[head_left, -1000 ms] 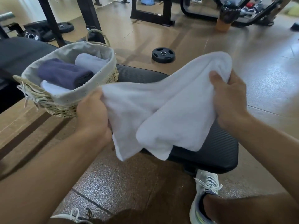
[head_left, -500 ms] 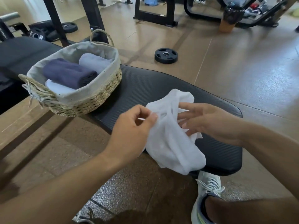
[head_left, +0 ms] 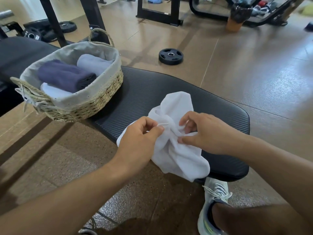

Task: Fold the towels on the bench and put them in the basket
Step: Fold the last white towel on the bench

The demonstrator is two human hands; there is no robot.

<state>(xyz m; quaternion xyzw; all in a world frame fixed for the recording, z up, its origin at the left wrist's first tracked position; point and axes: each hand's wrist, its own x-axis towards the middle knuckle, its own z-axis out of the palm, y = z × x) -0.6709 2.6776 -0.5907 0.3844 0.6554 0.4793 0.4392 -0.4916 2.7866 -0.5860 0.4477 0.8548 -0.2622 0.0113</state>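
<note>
pinching a crumpled white towel at centre frame on the black bench, left hand and right hand both gripping its bunched folds, basket of rolled towels upper left

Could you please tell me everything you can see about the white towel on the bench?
The white towel is plain, soft terry-like cloth, bunched and crumpled rather than folded. It lies on the near end of the black ribbed bench pad, with its lower part hanging over the pad's front edge. The left hand pinches a gathered fold at its middle, and the right hand pinches the cloth beside it. It sits apart from the woven basket, to that basket's right.
</note>
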